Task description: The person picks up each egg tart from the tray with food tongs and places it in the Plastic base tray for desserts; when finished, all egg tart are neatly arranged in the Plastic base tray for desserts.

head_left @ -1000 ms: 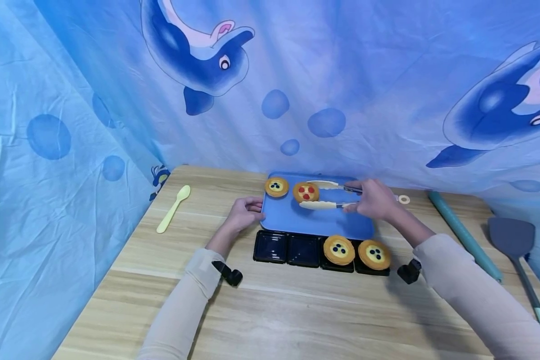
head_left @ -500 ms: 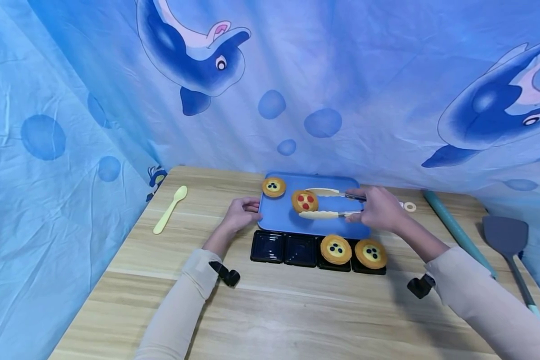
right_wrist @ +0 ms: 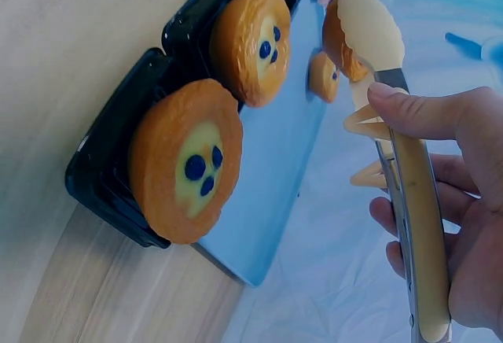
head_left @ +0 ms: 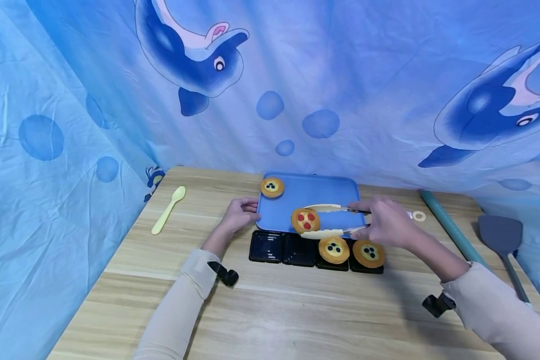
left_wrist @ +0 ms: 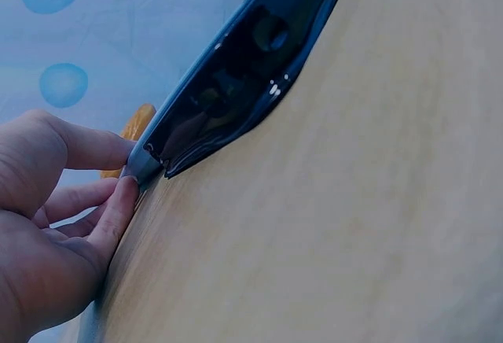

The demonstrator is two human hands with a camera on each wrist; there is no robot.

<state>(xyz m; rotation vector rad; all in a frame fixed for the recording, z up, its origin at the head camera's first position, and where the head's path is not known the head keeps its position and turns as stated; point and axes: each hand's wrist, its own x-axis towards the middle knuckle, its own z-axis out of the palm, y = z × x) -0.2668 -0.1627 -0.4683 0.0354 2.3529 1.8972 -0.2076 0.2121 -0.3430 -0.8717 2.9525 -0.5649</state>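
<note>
My right hand (head_left: 389, 222) grips a pair of tongs (right_wrist: 420, 225) with cream tips, thumb on one arm and fingers round the other. Between those tips is an egg tart with red topping (head_left: 305, 220), over the front part of the blue tray (head_left: 312, 192). At the tray's left edge, my left hand (head_left: 238, 215) pinches the rim between thumb and fingers, as the left wrist view (left_wrist: 59, 193) shows. A tart with dark berries (head_left: 272, 187) sits in the tray's back left corner. In front runs a row of black square holders (head_left: 266, 246); the two right ones each carry a berry tart (head_left: 334, 250).
A pale yellow spoon (head_left: 168, 210) lies on the wooden table (head_left: 270, 310) at the left. Toward the right lie a teal rod (head_left: 452, 225) and a dark spatula (head_left: 501, 235). A blue dolphin curtain (head_left: 364, 75) hangs close behind the table.
My right hand has brought the tongs and the red-topped tart toward me, from mid-tray to near its front edge. The left hand keeps its place at the tray rim.
</note>
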